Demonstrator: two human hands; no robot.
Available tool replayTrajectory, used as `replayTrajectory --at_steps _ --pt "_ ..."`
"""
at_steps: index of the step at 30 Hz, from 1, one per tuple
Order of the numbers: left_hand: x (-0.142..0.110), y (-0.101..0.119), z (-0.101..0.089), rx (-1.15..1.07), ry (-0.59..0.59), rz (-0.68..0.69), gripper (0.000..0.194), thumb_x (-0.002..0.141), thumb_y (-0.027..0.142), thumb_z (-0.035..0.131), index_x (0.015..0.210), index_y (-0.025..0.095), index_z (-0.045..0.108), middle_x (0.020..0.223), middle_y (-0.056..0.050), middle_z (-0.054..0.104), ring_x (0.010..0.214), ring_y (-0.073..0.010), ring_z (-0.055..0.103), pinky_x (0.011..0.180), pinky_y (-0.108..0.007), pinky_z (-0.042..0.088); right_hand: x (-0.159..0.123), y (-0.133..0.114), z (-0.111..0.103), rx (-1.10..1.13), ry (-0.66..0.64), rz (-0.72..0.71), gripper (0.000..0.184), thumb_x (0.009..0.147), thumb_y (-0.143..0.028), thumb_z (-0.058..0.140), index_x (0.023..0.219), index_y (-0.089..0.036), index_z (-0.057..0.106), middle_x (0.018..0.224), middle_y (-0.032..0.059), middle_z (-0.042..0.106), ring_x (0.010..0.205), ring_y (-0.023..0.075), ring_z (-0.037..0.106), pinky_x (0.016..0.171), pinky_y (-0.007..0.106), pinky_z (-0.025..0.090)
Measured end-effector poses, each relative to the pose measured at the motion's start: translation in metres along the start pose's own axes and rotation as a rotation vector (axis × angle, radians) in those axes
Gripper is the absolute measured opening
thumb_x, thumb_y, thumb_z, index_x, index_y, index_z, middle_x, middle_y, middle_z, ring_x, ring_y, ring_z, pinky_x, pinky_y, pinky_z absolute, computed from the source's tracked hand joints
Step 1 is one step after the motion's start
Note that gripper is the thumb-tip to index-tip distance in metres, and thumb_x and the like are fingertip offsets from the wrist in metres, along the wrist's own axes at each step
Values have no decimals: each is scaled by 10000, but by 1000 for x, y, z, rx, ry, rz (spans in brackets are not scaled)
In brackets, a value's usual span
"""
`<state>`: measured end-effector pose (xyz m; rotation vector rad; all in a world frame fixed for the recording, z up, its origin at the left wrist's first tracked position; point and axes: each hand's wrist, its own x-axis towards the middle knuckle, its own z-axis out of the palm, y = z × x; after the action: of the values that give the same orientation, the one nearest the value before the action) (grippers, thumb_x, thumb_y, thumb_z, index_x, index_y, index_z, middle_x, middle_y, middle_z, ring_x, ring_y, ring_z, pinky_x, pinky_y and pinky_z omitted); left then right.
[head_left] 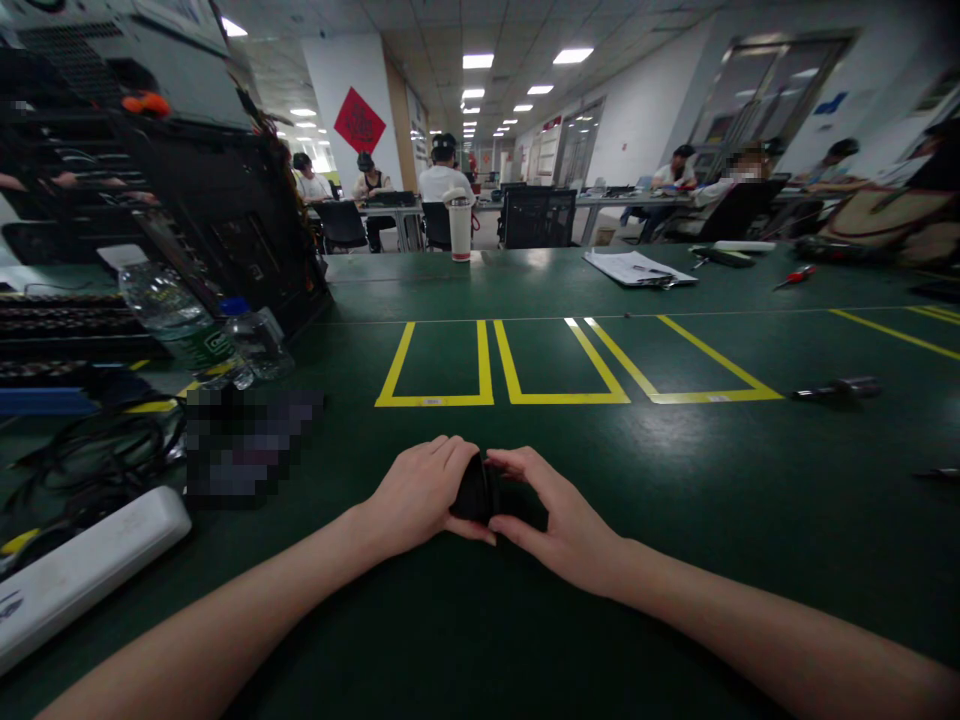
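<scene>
A small black rounded object is held between my hands over the green table; its kind I cannot make out. My left hand wraps round its left side, thumb below and fingers over the top. A narrow seam or rim shows on the object's right side. There, my right hand curves with fingertips at the upper edge and thumb at the lower edge, its palm apart from the object. Much of the object is hidden behind my left fingers.
Yellow tape frames mark the green table ahead. To the left are a white power strip, black cables, plastic bottles and a computer case. A dark-handled tool, screwdriver, clipboard and cup lie beyond.
</scene>
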<state>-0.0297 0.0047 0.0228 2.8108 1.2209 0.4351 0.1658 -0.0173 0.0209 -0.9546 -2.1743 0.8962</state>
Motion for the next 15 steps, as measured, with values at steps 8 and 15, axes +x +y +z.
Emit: replayTrajectory --at_steps 8,15 --pt "0 0 0 12 -2 -12 662 585 672 547 996 161 452 872 -35 532 761 -191 533 667 -317 441 -2 -3 -3 -19 -21 -54 376 741 -171 565 1083 -243 427 1156 43 419 1048 194 453 878 394 435" --pt "0 1 -2 -4 -14 -9 661 581 681 541 975 158 453 872 -33 534 750 -184 527 653 -308 440 0 1 0 11 11 -5 409 761 -167 546 1133 -236 389 1103 48 462 1013 189 477 865 392 443"
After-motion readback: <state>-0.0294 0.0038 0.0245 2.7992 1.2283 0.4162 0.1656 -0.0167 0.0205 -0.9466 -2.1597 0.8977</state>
